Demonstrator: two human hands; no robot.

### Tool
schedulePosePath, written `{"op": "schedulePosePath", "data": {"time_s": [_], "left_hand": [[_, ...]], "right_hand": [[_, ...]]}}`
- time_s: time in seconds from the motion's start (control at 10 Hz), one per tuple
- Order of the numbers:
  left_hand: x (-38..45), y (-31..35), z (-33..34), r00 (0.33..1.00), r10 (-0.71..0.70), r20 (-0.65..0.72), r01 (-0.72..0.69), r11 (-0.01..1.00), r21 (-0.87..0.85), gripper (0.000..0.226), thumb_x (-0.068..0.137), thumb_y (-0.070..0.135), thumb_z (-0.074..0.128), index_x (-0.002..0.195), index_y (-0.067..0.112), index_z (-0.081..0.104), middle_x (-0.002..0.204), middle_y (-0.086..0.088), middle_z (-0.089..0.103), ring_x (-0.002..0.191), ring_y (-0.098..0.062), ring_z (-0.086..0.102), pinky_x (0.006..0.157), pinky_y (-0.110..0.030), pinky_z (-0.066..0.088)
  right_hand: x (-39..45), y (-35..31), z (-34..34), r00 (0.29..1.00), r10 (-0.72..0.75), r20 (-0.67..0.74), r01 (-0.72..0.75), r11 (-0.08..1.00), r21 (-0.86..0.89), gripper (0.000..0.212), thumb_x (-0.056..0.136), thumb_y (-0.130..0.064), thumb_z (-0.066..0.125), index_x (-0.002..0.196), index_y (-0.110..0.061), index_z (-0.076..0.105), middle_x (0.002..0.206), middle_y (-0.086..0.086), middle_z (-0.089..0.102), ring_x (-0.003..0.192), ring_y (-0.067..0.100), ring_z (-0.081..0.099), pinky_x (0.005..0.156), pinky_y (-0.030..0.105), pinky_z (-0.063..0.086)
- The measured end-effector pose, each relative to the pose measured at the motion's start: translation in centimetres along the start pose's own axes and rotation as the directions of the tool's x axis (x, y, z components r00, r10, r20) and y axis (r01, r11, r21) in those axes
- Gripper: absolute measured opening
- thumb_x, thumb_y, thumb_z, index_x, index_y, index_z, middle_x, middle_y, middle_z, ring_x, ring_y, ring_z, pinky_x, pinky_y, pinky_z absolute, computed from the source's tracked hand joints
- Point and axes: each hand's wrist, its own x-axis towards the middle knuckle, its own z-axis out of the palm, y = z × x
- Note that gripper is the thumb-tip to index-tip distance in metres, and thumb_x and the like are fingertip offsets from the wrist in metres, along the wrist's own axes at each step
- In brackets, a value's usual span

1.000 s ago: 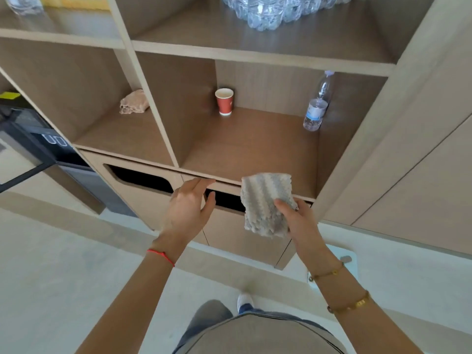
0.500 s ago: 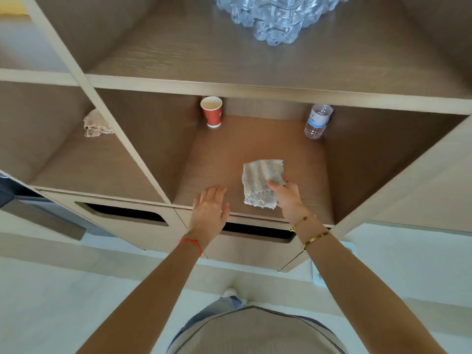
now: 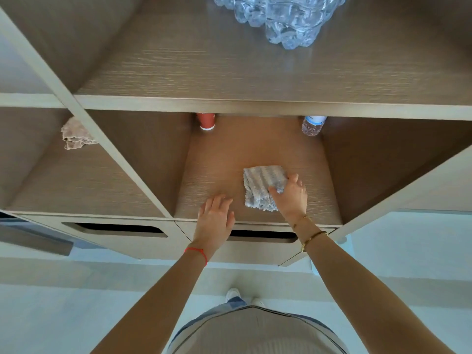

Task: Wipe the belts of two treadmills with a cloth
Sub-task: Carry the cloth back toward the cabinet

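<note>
Cloth [image 3: 260,186] apparently pinched under right hand [image 3: 291,195] fingers.

You have open shelf floor [image 3: 219,172] all around the cloth [image 3: 260,186], except its right edge, where the right hand [image 3: 291,198] holds it. Far behind the cloth, a red cup [image 3: 205,121] and a water bottle [image 3: 312,126] stand at the back corners. The shelf board [image 3: 255,109] above the cloth caps your headroom.

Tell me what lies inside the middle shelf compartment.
On its floor, the grey cloth under the right hand; the left hand reaches in beside it. At the back stand a red cup and a water bottle, tops hidden by the shelf above.
</note>
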Motion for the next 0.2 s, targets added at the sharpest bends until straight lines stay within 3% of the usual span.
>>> {"op": "schedulePosePath", "data": {"time_s": [0.2], "left_hand": [[-0.03, -0.14, -0.3, 1.0, 0.021, -0.007, -0.021, 1.0, 0.008, 0.044, 0.102, 0.028, 0.042, 0.144, 0.019, 0.045, 0.15, -0.001, 0.041, 0.139, -0.021, 0.033, 0.115, -0.036, 0.02]], "right_hand": [[-0.67, 0.84, -0.91, 0.996, -0.066, -0.055, 0.062, 0.996, -0.066, 0.06, 0.09, -0.048, 0.062, 0.13, -0.005, 0.046, 0.129, 0.015, 0.05, 0.12, 0.032, 0.047, 0.102, 0.044, 0.039]]}}
